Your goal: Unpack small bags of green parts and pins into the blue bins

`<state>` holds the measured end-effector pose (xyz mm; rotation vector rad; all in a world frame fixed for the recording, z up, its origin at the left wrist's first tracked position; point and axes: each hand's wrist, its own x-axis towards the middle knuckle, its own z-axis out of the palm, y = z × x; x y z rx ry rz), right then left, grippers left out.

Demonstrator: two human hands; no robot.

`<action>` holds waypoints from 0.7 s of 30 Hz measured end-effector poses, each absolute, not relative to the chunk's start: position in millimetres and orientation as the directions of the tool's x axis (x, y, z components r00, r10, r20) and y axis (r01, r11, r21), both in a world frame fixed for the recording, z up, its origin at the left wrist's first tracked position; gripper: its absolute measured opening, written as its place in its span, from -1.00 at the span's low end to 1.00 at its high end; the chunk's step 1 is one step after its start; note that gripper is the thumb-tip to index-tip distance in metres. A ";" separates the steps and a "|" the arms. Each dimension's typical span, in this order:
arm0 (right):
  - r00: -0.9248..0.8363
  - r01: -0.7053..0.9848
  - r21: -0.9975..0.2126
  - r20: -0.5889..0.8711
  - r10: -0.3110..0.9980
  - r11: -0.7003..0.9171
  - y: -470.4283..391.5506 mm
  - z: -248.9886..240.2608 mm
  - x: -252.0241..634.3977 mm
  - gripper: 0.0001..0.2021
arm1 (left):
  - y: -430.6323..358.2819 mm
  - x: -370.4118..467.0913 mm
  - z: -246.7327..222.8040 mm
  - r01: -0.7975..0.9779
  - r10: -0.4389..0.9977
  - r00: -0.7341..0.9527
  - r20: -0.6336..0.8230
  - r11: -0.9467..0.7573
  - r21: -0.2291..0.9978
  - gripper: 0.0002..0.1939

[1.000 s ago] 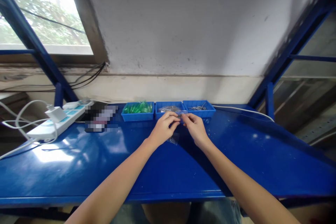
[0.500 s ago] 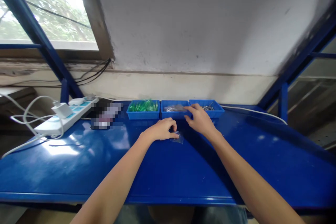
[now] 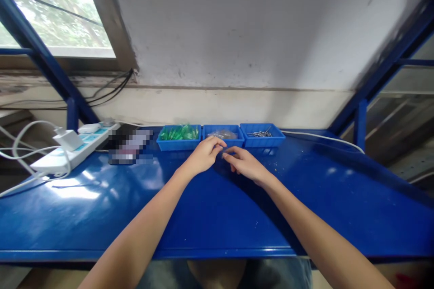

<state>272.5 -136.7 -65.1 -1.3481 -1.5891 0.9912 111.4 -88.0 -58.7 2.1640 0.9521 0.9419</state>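
My left hand rests on the blue bench with its fingers curled, the tips just in front of the middle blue tray, which holds clear little bags. Beside it my right hand lies low on the bench, fingers stretched left until they almost meet the left fingertips. The small clear bag seen earlier is hidden; I cannot tell whether either hand holds it. To the left stands a tray of green parts, and to the right a tray of thin metal pins.
A white power strip with a plugged charger and loose white cables lies at the left. A blurred dark item sits beside it. A white cable runs along the back right. Blue frame posts stand at both ends.
My right hand came back from the trays toward the left hand. My left hand moved up toward the middle tray. The small clear bag that lay under its fingers is out of sight.
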 end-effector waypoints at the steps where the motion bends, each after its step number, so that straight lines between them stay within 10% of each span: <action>1: -0.100 0.294 -0.951 0.072 0.992 0.099 -136.8 -65.3 270.4 -0.71 | -89.6 112.7 -55.9 0.355 0.792 0.478 0.379 -0.569 0.741 -0.82; 9: 0.095 -0.035 -0.988 0.145 0.985 0.149 -133.6 -66.3 266.2 -0.73 | -95.4 117.4 -54.3 0.231 0.865 0.456 0.210 -0.342 0.911 -0.80; 21: 0.111 -0.092 -0.972 0.205 0.972 0.215 -134.7 -68.6 260.9 -0.62 | -92.4 118.0 -59.2 0.143 0.914 0.369 0.168 -0.235 0.961 -0.82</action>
